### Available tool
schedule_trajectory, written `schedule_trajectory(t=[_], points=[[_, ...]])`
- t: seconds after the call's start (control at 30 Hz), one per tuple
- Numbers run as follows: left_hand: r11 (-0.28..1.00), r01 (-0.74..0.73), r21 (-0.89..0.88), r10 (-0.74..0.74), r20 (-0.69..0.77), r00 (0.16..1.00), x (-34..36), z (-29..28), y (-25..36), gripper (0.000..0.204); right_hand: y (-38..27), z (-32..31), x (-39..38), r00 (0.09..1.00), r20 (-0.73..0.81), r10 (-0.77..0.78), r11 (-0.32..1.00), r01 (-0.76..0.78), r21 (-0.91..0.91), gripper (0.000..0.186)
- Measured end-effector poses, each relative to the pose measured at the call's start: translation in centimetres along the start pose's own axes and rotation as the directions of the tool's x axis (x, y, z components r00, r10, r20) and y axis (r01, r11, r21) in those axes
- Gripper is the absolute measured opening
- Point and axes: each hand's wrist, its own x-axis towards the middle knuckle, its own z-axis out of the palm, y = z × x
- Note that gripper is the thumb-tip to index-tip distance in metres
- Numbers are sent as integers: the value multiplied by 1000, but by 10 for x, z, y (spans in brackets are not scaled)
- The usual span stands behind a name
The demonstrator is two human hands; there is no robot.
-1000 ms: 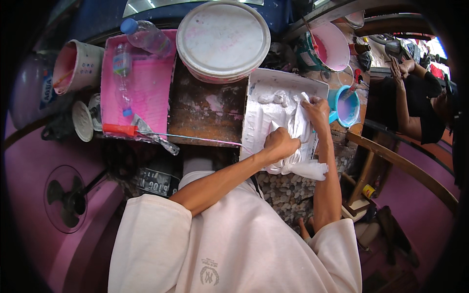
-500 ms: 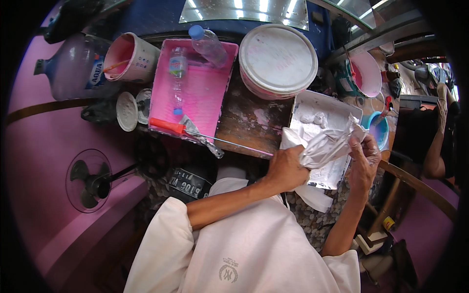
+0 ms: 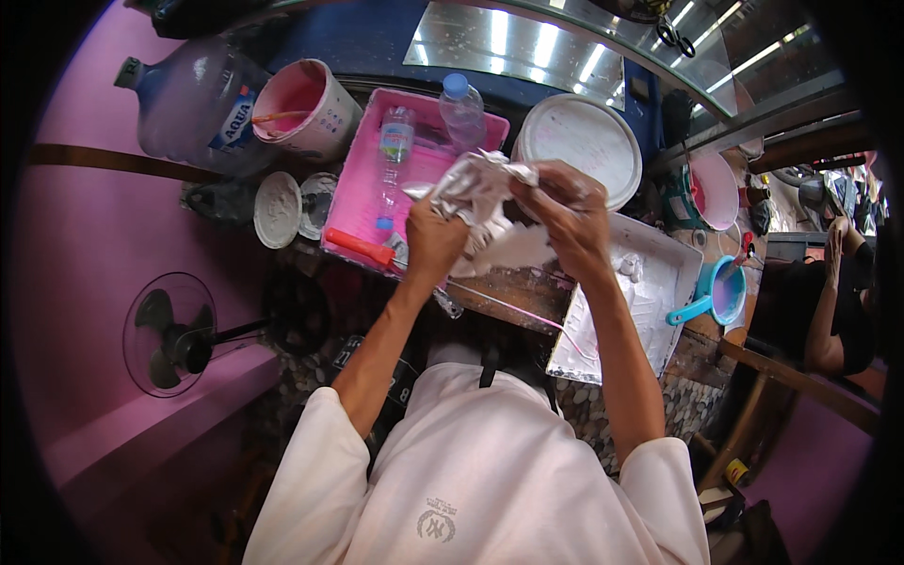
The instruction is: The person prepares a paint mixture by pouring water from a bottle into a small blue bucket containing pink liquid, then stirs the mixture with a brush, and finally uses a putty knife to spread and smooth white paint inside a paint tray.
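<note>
Your L hand & R hand both grip the crumpled white plastic, directly btwn them, long axis approx. L-R, above worktop nr its near edge, neither hand clearly nearer.

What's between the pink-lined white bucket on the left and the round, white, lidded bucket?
In the head view, a pink rectangular tray and two clear plastic bottles with blue caps show between them.
</note>
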Motion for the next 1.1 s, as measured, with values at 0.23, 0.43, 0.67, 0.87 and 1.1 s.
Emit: schedule_trajectory(t=[0.23,0.43,0.67,0.87,1.1], points=[[989,-30,143,49,-126,991,48,-29,-46,41,99,33,61,990,139,-2,998,-6,61,14],[1000,-29,-11,28,-65,997,33,-65,-110,44,138,58,57,990,139,-2,995,15,-96,15],[802,-223,555,239,44,970,27,-72,-98,52,154,49,50,989,150,-9,952,54,-300,15],[857,-207,472,257,-44,965,18,-76,-92,55,142,43,43,982,138,127,917,-63,-393,26],[911,-78,404,164,-184,969,-6,-125,-104,45,147,26,30,964,117,240,960,-254,120,56]])
